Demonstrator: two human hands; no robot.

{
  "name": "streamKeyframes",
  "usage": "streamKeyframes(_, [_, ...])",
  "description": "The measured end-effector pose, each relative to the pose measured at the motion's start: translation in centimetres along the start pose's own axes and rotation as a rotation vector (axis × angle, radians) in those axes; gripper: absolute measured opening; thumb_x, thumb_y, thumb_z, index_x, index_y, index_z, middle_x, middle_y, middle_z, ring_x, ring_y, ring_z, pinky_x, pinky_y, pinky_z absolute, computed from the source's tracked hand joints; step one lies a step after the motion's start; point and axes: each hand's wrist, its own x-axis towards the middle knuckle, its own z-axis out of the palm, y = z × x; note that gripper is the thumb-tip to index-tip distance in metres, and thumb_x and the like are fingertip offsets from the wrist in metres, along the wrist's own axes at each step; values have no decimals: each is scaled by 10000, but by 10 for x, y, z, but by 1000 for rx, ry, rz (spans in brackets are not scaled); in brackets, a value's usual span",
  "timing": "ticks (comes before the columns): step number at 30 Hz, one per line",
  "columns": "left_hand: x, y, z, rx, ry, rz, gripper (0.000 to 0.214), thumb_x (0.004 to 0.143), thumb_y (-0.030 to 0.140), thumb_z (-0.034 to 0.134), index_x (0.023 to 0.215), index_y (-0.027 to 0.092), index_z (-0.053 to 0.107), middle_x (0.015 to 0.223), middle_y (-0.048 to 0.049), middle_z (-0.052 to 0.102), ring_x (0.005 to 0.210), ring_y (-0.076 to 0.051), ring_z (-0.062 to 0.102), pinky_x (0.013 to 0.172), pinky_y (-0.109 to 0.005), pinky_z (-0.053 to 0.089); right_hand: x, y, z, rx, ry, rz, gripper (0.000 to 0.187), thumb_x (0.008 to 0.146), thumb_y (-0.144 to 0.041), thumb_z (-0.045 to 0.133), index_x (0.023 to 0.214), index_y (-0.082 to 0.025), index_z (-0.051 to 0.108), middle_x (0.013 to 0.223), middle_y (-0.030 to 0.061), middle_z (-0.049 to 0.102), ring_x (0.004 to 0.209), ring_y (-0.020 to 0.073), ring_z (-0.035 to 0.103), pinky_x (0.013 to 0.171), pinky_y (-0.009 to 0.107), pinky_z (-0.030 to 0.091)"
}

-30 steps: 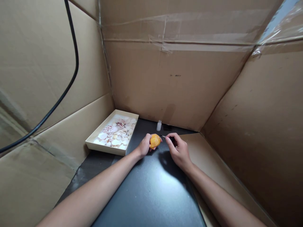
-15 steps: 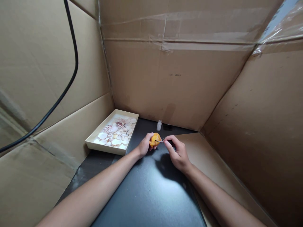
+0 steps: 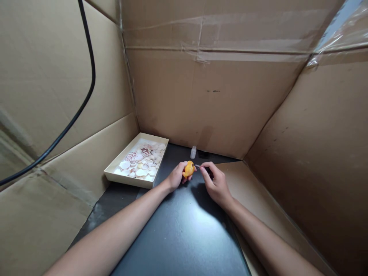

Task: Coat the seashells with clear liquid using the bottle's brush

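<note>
My left hand [image 3: 176, 177] is closed on an orange scallop shell [image 3: 189, 168], held just above the black table top [image 3: 178, 234]. My right hand [image 3: 215, 183] pinches a thin brush with a black cap [image 3: 201, 167]; its tip points at the shell's right edge. A small clear bottle [image 3: 193, 152] stands open just behind the two hands, near the back cardboard wall.
A shallow cream box [image 3: 115, 170] with several white and pinkish shells lies at the left of the table. Cardboard walls [image 3: 218, 99] close in the back and both sides. A black cable [image 3: 86, 88] hangs across the left wall.
The shell has been turned in my left hand and now shows narrower. My right hand drew the brush tip slightly up along the shell's right side.
</note>
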Motion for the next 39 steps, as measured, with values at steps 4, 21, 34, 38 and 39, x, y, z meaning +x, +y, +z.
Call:
streamKeyframes(4, [1, 1, 1, -58, 2, 11, 383, 868, 401, 263, 864, 138, 542, 586, 6, 475, 453, -95, 365, 444, -225, 291, 0, 3, 1, 11, -6, -13, 188, 940, -342, 451, 922, -206, 579, 818, 18, 620, 669, 133, 547, 646, 246, 433])
streamKeyframes(21, [5, -2, -1, -134, 59, -70, 415, 877, 544, 301, 759, 167, 430, 559, 59, 400, 363, -34, 292, 361, -165, 242, 0, 10, 5, -43, -121, -71, 212, 954, -278, 393, 1066, -214, 562, 1043, 70, 636, 977, 191, 599, 861, 307, 457])
streamKeyframes(34, [4, -2, 4, 19, 76, -25, 134, 807, 287, 491, 836, 200, 392, 562, 97, 472, 322, -15, 349, 338, -136, 219, 1, 7, 2, -151, -86, 15, 212, 952, -302, 399, 1031, -224, 579, 1015, 56, 661, 932, 200, 618, 823, 310, 452])
streamKeyframes(38, [6, -4, 3, 27, 75, -19, 87, 809, 247, 455, 805, 202, 381, 537, 99, 466, 320, -21, 342, 333, -138, 222, 1, 6, 2, -80, -125, -19, 210, 952, -308, 402, 1011, -217, 582, 994, 50, 668, 919, 187, 620, 815, 289, 449])
streamKeyframes(39, [6, -4, 3, 33, 78, -21, 77, 808, 236, 447, 799, 202, 378, 531, 98, 464, 320, -23, 340, 332, -139, 226, 2, 6, 2, -104, -115, 11, 208, 949, -308, 405, 1001, -218, 585, 976, 46, 672, 895, 188, 622, 799, 289, 447])
